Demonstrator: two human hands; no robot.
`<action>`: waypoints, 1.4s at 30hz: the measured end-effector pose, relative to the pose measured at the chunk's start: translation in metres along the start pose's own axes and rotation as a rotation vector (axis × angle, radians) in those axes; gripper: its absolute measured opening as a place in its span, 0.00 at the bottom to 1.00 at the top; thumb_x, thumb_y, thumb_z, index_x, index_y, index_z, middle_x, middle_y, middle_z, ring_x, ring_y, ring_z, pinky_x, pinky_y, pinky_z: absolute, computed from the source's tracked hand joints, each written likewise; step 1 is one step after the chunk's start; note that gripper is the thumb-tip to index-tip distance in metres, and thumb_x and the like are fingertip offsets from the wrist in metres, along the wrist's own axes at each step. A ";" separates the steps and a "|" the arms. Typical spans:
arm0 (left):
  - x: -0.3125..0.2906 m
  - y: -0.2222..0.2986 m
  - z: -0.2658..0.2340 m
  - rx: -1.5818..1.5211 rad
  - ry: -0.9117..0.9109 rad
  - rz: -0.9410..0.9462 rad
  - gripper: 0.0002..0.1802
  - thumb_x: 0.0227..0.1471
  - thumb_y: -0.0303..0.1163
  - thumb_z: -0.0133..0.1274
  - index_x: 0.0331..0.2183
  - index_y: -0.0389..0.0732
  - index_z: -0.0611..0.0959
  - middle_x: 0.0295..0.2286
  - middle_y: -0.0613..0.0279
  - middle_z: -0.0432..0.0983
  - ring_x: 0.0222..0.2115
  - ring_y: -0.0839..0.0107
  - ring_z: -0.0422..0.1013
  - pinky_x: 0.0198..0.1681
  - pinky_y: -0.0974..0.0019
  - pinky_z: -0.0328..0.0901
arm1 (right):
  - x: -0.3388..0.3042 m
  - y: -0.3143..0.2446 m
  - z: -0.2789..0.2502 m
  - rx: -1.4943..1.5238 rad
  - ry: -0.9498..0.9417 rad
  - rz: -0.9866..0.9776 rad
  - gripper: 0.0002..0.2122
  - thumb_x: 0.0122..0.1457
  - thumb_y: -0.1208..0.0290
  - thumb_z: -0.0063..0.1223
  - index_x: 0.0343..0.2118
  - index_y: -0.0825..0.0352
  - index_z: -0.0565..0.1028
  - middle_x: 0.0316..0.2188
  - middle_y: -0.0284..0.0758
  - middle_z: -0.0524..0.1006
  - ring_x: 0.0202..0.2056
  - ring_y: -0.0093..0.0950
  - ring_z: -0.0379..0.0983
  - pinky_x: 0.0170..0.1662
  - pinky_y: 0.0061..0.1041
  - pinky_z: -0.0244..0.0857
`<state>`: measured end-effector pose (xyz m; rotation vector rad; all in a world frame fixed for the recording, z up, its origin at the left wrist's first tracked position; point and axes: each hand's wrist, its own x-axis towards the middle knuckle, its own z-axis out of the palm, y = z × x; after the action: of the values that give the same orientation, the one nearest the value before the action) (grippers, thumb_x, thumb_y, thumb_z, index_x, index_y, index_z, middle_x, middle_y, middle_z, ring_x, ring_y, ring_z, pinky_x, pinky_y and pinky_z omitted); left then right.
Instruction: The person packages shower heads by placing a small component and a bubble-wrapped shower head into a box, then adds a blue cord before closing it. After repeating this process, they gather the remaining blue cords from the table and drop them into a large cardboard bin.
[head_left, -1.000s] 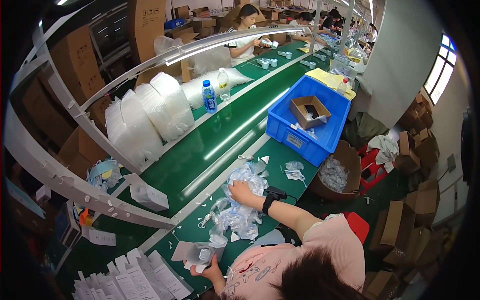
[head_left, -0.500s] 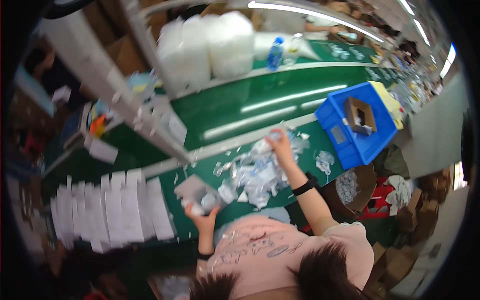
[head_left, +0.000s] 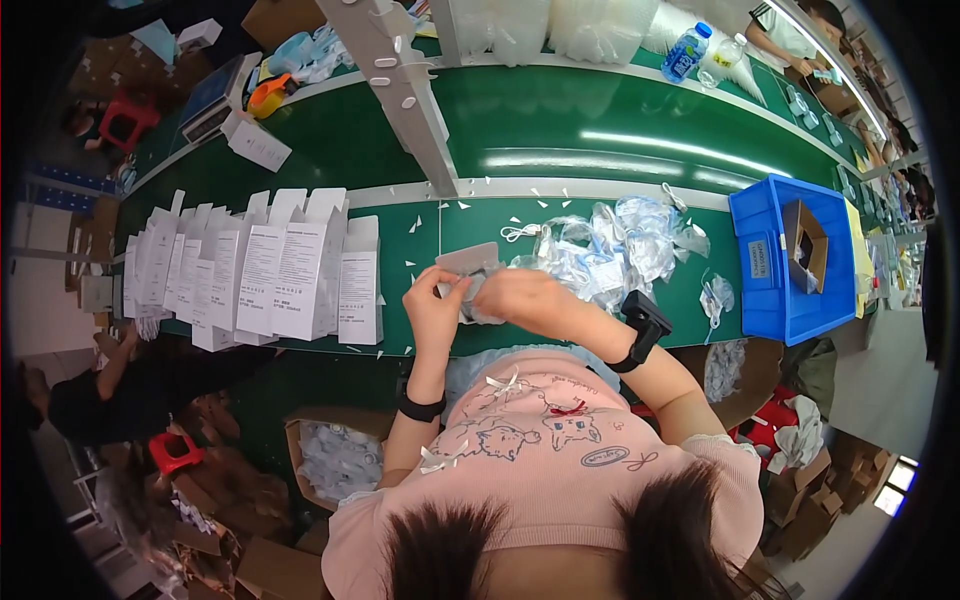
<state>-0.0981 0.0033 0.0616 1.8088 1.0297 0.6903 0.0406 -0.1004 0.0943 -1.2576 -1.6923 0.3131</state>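
My left hand (head_left: 434, 302) pinches a small white box (head_left: 470, 258) whose flap stands up, close in front of my body. Greyish clear plastic (head_left: 482, 312) shows at the box, between my hands. Curled over the box's other side, my right hand (head_left: 528, 302) has its fingertips at the plastic; what they grip is hidden. Just beyond the right hand lies a heap of clear plastic parts and bags (head_left: 610, 250) on the green table (head_left: 465, 228). A row of upright white boxes with open flaps (head_left: 275, 270) stands to the left.
A blue bin (head_left: 745, 250) at the right holds a small cardboard box (head_left: 805, 245). A metal post (head_left: 400, 95) rises behind the hands. Loose white scraps and a coiled clear tube (head_left: 716, 298) lie about. Below stands a carton of clear parts (head_left: 340, 458). Another person's arm (head_left: 118, 365) shows at left.
My right hand has come from the plastic heap leftward to the box in my left hand. The view has turned, so the row of boxes shows more fully.
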 end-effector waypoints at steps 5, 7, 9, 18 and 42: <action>0.004 -0.020 0.000 -0.113 0.082 0.078 0.06 0.33 0.24 0.58 0.18 0.36 0.76 0.15 0.69 0.67 0.15 0.82 0.58 0.18 0.77 0.49 | 0.011 -0.002 0.012 -0.348 -0.197 -0.158 0.08 0.41 0.71 0.53 0.25 0.65 0.70 0.30 0.31 0.70 0.35 0.29 0.65 0.41 0.27 0.59; 0.002 -0.022 0.001 -0.116 0.039 0.072 0.07 0.33 0.25 0.58 0.18 0.37 0.75 0.15 0.70 0.67 0.16 0.83 0.58 0.18 0.78 0.50 | 0.007 -0.003 0.010 -0.390 -0.121 -0.213 0.08 0.41 0.69 0.53 0.25 0.65 0.70 0.29 0.31 0.70 0.36 0.29 0.64 0.43 0.28 0.58; 0.000 -0.015 0.000 -0.084 0.060 0.076 0.07 0.33 0.24 0.58 0.18 0.37 0.75 0.16 0.68 0.68 0.17 0.81 0.60 0.19 0.77 0.52 | -0.004 0.002 0.008 -0.397 -0.208 -0.155 0.10 0.40 0.67 0.54 0.26 0.64 0.71 0.28 0.30 0.69 0.38 0.29 0.63 0.46 0.33 0.54; -0.001 -0.010 0.002 -0.091 0.056 0.063 0.08 0.32 0.23 0.56 0.18 0.34 0.73 0.20 0.56 0.71 0.22 0.62 0.69 0.26 0.68 0.61 | -0.010 -0.003 0.017 -0.471 -0.398 -0.062 0.11 0.39 0.66 0.57 0.26 0.63 0.72 0.27 0.28 0.69 0.39 0.28 0.63 0.48 0.38 0.52; 0.022 0.027 0.029 0.163 0.227 0.405 0.07 0.37 0.20 0.51 0.25 0.36 0.73 0.36 0.56 0.70 0.37 0.60 0.67 0.40 0.63 0.61 | -0.042 0.062 0.019 0.147 -0.060 0.599 0.44 0.32 0.64 0.65 0.53 0.71 0.50 0.51 0.48 0.57 0.53 0.40 0.55 0.54 0.32 0.50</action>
<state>-0.0542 0.0036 0.0747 2.1463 0.8900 1.1043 0.0618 -0.1028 0.0195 -1.6344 -1.2783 0.8213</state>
